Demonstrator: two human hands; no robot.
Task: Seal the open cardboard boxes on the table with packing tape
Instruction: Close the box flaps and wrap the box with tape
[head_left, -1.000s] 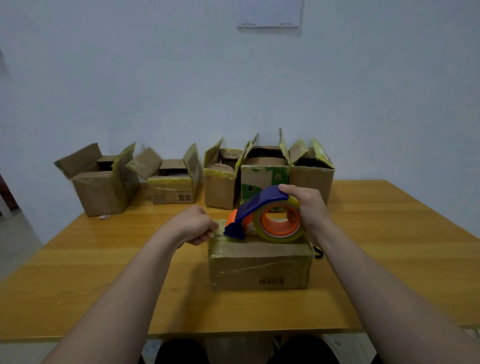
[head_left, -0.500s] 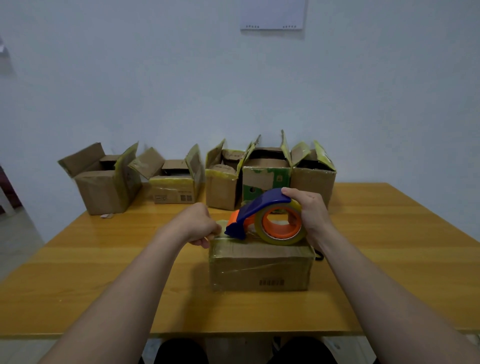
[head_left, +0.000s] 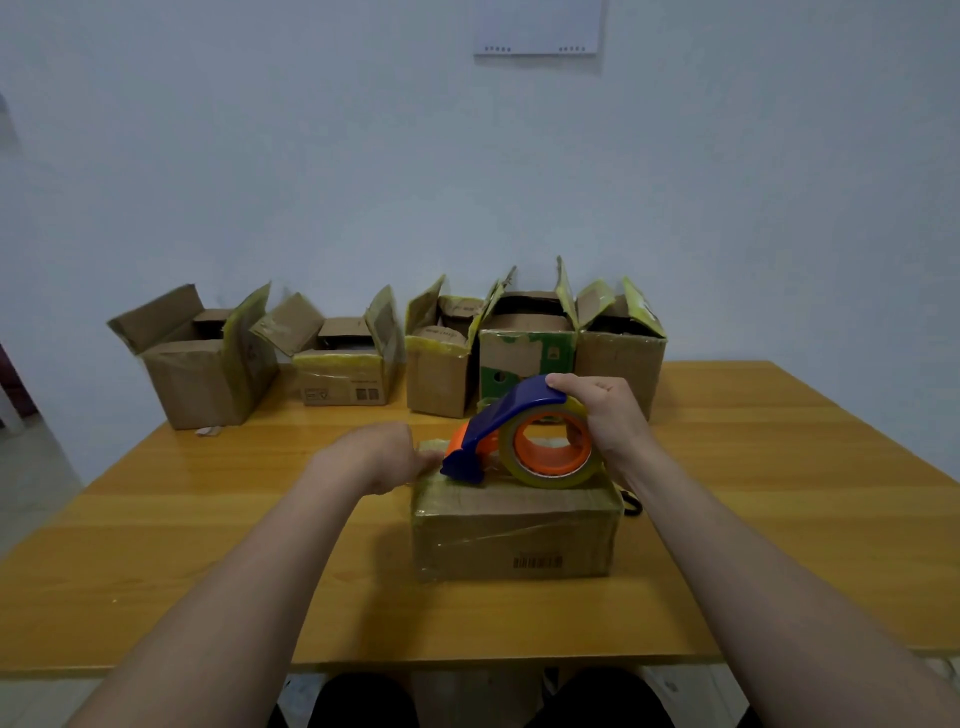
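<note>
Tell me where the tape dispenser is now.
In the head view, the tape dispenser rests on top of the closed box near the middle of the table, held by the right hand.

Five open boxes (head_left: 202, 374) (head_left: 343, 376) (head_left: 436, 379) (head_left: 524, 358) (head_left: 618, 358), one closed box (head_left: 514, 540), one tape dispenser (head_left: 501, 420), two hands (head_left: 382, 452) (head_left: 610, 415).

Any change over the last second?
Nothing visibly moved. The right hand still grips the tape dispenser on the closed box; the left hand stays at the box's top left edge. The five open boxes behind are as before.
</note>
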